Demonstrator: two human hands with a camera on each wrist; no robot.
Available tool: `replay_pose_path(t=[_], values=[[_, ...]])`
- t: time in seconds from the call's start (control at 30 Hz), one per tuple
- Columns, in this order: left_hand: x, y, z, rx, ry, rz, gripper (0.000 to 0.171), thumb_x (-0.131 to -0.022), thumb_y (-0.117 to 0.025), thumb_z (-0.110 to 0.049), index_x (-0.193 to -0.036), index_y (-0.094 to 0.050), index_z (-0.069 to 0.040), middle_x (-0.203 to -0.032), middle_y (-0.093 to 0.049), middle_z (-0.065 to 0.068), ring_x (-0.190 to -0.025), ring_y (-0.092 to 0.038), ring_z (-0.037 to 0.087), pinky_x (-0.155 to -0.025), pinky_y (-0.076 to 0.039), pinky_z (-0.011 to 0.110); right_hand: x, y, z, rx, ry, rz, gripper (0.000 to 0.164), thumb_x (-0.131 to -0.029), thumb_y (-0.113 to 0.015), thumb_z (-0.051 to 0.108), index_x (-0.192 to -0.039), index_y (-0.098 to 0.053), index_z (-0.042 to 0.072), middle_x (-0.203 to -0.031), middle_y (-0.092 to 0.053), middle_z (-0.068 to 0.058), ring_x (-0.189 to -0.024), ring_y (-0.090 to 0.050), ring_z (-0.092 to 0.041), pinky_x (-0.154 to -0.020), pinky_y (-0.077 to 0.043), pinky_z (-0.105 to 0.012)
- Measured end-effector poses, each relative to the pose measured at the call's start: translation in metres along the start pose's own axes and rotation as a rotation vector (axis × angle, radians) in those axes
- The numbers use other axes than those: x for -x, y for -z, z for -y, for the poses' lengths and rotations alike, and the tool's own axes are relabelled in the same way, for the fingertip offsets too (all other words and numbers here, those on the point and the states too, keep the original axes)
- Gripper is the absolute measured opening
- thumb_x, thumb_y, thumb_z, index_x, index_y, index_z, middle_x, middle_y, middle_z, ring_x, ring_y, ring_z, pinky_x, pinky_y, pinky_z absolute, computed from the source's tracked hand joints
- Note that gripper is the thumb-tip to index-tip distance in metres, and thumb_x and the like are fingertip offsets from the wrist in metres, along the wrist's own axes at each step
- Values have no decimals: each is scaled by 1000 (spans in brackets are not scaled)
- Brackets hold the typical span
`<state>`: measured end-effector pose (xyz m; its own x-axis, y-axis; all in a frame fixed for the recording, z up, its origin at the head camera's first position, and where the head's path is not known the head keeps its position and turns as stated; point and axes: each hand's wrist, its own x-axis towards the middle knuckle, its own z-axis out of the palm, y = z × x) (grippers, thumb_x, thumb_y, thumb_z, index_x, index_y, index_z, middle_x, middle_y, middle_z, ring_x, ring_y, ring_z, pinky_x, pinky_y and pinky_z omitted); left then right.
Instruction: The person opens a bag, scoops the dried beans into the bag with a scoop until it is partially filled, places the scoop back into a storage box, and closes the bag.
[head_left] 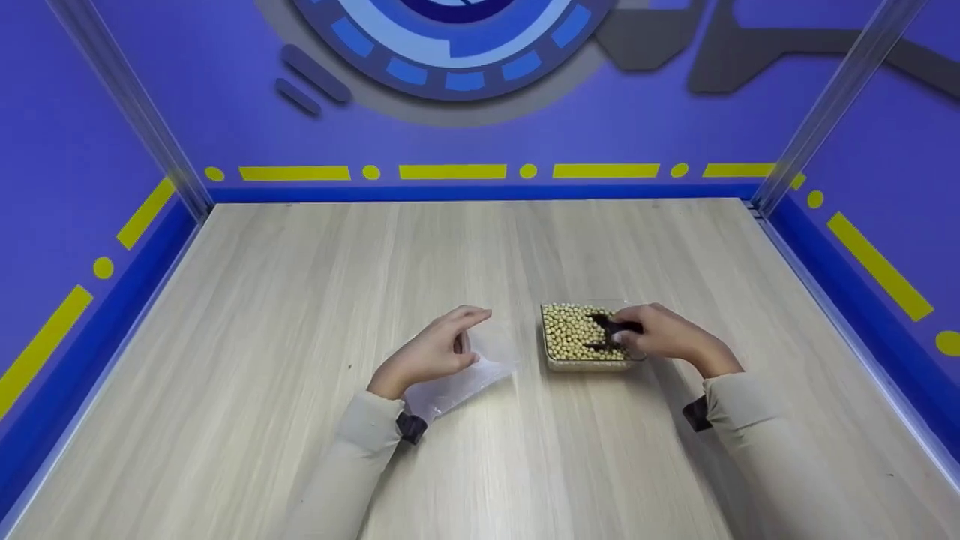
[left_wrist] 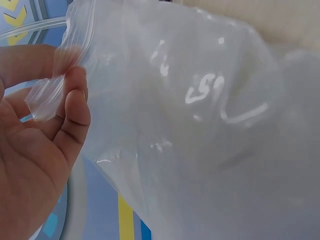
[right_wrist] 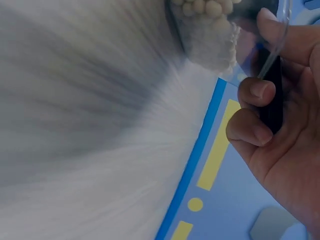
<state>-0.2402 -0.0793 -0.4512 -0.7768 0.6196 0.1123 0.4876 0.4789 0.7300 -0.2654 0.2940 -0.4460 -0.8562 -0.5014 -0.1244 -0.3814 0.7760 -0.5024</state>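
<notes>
Filling a clear box (head_left: pixel 592 366) nearly to its rim, round pale beans (head_left: pixel 570 330) lie to the right of centre on the table (head_left: pixel 300 300). Sunk among them, toward the box's right side, is the dark head of a black scoop (head_left: pixel 630 327). The right hand (head_left: pixel 667 336) grips its handle, fingers curled round it and thumb laid along it, reaching in over the box's right edge. Left of the box, near it but apart, is a see-through plastic bag (left_wrist: pixel 200 130); whether it contains anything I cannot tell. The left hand (head_left: pixel 431 351) pinches the bag's ridged edge between thumb and fingers, and the rest of the bag spreads away from the grip, creased and shiny. Both forearms come in from the near side in pale sleeves (head_left: pixel 360 427), slanting inward, with a black device (head_left: pixel 411 426) at each wrist.
</notes>
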Motion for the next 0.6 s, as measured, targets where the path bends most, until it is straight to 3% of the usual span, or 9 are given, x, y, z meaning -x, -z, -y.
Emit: replay_pose_path(t=[0.13, 0.23, 0.43, 0.6], values=[[0, 0, 1, 0, -2, -3, 63, -85, -60, 2, -144, -41, -2, -144, -44, 12, -77, -50, 9, -70, -46, 22, -1, -4, -2, -14, 28, -28, 16, -95, -57, 12, -107, -64, 5, -88, -61, -5, -73, -49, -15, -68, -40, -34], [0, 0, 2, 4, -5, -2, 63, -85, -60, 2, -144, -40, -1, -145, -43, 12, -76, -50, 9, -70, -46, 22, 0, -6, -3, -23, 40, -38, 9, -96, -56, 13, -101, -62, 9, -81, -54, -2, -67, -43, -13, -66, -36, -32], [2, 1, 3, 14, -12, -9, 64, -85, -60, 2, -145, -39, -1, -146, -42, 11, -75, -50, 9, -69, -47, 22, 4, -6, -4, -13, 57, -59, 27, -96, -56, 16, -119, -61, 2, -107, -64, -13, -84, -53, -18, -73, -43, -39], [4, 2, 3, -1, -12, -11, 63, -86, -58, 2, -145, -39, -2, -148, -40, 12, -76, -49, 9, -70, -47, 22, 6, -5, -5, -42, 61, -42, 34, -97, -53, 18, -125, -57, -2, -118, -61, -21, -104, -59, -35, -86, -47, -51]])
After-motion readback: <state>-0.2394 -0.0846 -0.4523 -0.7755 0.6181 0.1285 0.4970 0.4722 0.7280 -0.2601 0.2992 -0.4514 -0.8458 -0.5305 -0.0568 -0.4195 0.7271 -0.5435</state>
